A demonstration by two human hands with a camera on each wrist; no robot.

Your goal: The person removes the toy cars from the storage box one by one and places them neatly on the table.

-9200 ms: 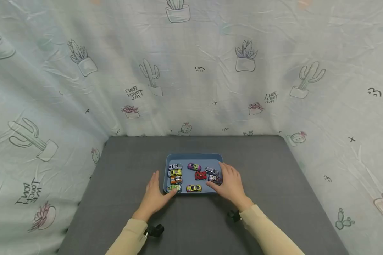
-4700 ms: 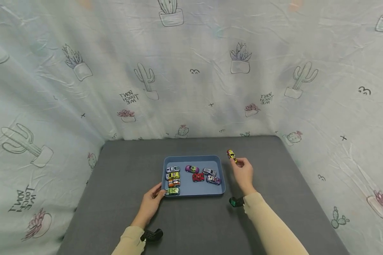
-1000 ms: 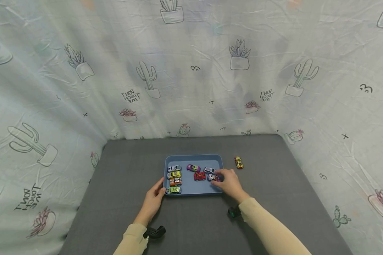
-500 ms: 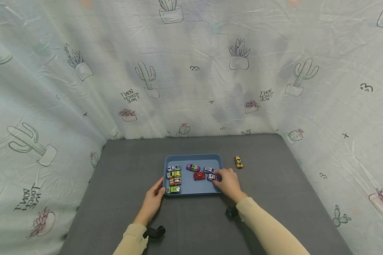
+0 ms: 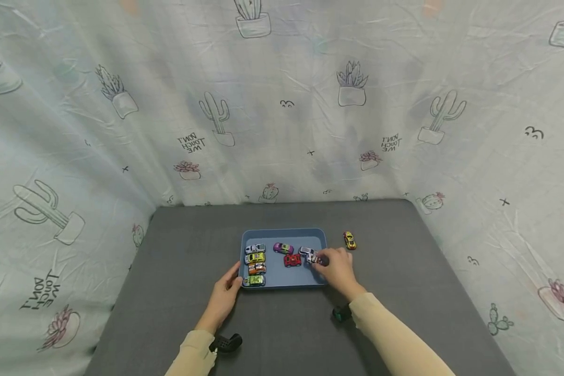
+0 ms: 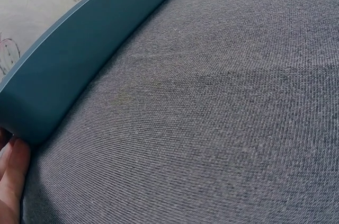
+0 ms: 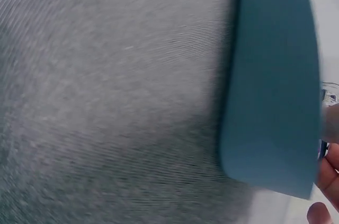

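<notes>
A blue tray [image 5: 286,279] of toy cars lies on the grey table. My left hand [image 5: 223,298] holds its near left corner; in the left wrist view a fingertip [image 6: 19,155] presses against the tray wall [image 6: 69,60]. At the tray's right side my right hand [image 5: 340,270] pinches a white and purple toy car [image 5: 318,259], tilted up and partly hidden by the fingers. Just behind it sits a silver toy car [image 5: 306,251]. A red toy car [image 5: 292,260] and a purple toy car [image 5: 283,248] are left of these. The tray wall [image 7: 273,86] hides much of the right wrist view.
Along the tray's left side stand a white toy car [image 5: 255,249], a yellow one [image 5: 255,258], an orange one [image 5: 257,268] and a green one [image 5: 254,281]. A yellow-red toy car [image 5: 350,240] sits on the table right of the tray. A patterned curtain [image 5: 282,125] surrounds the table.
Earlier the right hand carried the yellow-red toy car out and set it on the table. Now it has tilted up the white and purple car. The left hand moved onto the tray's corner.
</notes>
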